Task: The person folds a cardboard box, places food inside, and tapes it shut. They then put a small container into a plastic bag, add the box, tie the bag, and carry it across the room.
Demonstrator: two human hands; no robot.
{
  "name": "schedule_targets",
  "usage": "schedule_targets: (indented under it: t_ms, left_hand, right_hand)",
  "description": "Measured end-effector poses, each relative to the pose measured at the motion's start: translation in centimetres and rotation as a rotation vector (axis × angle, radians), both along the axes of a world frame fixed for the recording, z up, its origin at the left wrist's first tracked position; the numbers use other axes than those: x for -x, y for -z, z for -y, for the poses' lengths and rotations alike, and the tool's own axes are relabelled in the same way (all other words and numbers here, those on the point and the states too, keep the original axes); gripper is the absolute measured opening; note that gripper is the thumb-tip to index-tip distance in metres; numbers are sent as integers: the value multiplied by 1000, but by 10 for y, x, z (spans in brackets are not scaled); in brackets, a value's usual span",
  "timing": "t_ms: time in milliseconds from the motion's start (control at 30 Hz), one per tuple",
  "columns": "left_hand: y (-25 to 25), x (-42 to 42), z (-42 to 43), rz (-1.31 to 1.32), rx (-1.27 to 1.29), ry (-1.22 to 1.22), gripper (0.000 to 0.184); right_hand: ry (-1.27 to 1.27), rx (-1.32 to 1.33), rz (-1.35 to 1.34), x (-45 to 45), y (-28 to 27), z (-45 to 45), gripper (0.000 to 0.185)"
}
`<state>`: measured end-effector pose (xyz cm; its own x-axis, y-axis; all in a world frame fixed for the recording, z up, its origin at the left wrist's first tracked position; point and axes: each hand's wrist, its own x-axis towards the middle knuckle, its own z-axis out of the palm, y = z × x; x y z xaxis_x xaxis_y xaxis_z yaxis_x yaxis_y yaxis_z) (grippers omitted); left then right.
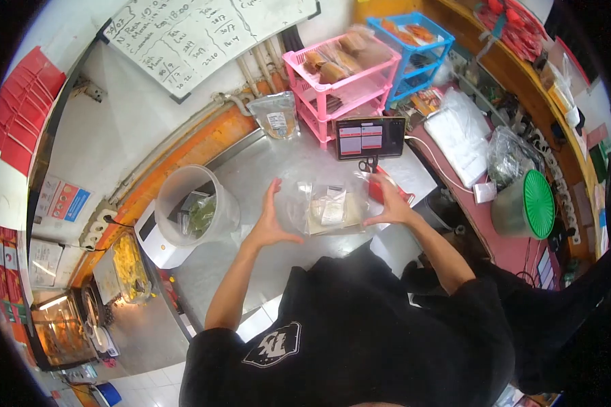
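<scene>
A clear plastic bag or box (293, 203) lies on the steel counter in front of me, with pale flat packets and a white label (334, 205) in its middle. My left hand (270, 220) is at its left side, thumb and fingers spread wide. At the right side is my right hand (392, 202), also with fingers apart, close to the clear plastic. Whether either hand touches it I cannot tell. Just beyond my right hand lie black-handled scissors (368, 165) and a red object (395, 186), partly hidden by the fingers.
A clear tub (195, 210) holding green leaves stands on a white device at left. Behind are a foil pouch (276, 117), a tablet (371, 139), a pink rack (343, 81) and a blue rack (421, 51). A green-lidded container (533, 203) stands at right.
</scene>
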<state>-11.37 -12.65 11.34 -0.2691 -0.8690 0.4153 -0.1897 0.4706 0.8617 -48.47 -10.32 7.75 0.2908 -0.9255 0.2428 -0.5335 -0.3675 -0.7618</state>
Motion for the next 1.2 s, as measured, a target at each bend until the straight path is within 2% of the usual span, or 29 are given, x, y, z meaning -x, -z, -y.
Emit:
schedule_targets:
  t_ms: [33,67,133,167,233,300,367,400,433,500,533,600,667,733,767,833,867,900,967,1033,1100,1200]
  left_hand:
    - [21,3,2,29,8,-27,76]
    - [39,9,11,69,-25,19,78]
    - [62,30,28,174,-145,193,87]
    - [66,38,31,239,-246,325,95]
    - [54,41,33,498,-293,310,98]
    - [52,34,30,439,-312,199,95]
    - [62,16,15,49,-313,-9,85]
    - [55,16,18,153,-109,-42,83]
    - [46,19,17,254,91,-75,81]
    - [46,26,6,397,308,-65,74]
    - [50,33,2,438,338,-19,68]
    - [60,42,8,353,266,-9,56]
    - [81,44,6,111,35,-73,42]
    - [72,40,4,101,-31,-39,33]
    - [68,39,4,98,-61,-23,29]
    - [65,42,5,209,-56,-11,42]
    - [65,45,5,262,-55,-4,49]
    - [73,44,4,185,-37,-21,60]
    - [94,36,10,35,8,-60,84]
    - [85,39,10,347,133,35,98]
    - [94,48,17,485,142,212,100]
    - [159,55,25,453,-169,506,82]
  right_hand:
    - [-23,-81,-43,-6,10,1,127]
    - [-73,-128,-116,-9,16,3,126]
    - [-176,-217,-257,-68,-43,14,124]
    - [-187,-197,-269,-86,-26,25,110]
    - [-207,-239,-218,-105,18,35,83]
    - [-221,-320,-95,-111,38,45,59]
    - [-205,-293,78,-106,41,37,44]
    - [-198,-280,165,-106,37,34,37]
    - [-219,-297,187,-107,33,34,37]
    - [-268,-346,230,-112,30,28,39]
    - [-199,-272,311,-120,49,27,40]
    - [-55,-107,457,-130,91,36,44]
    - [-57,74,385,-121,48,26,45]
    - [-81,96,209,-117,20,15,50]
    - [-102,27,71,-118,16,7,54]
    - [-79,-19,-5,-126,34,0,58]
    - [-41,0,53,-134,68,3,58]
    - [-7,18,111,-138,90,6,58]
    - [-41,81,84,-134,99,10,51]
    - [-65,111,64,-139,89,6,46]
    - [-71,122,36,-138,57,5,43]
    - [-157,374,-368,-133,31,15,45]
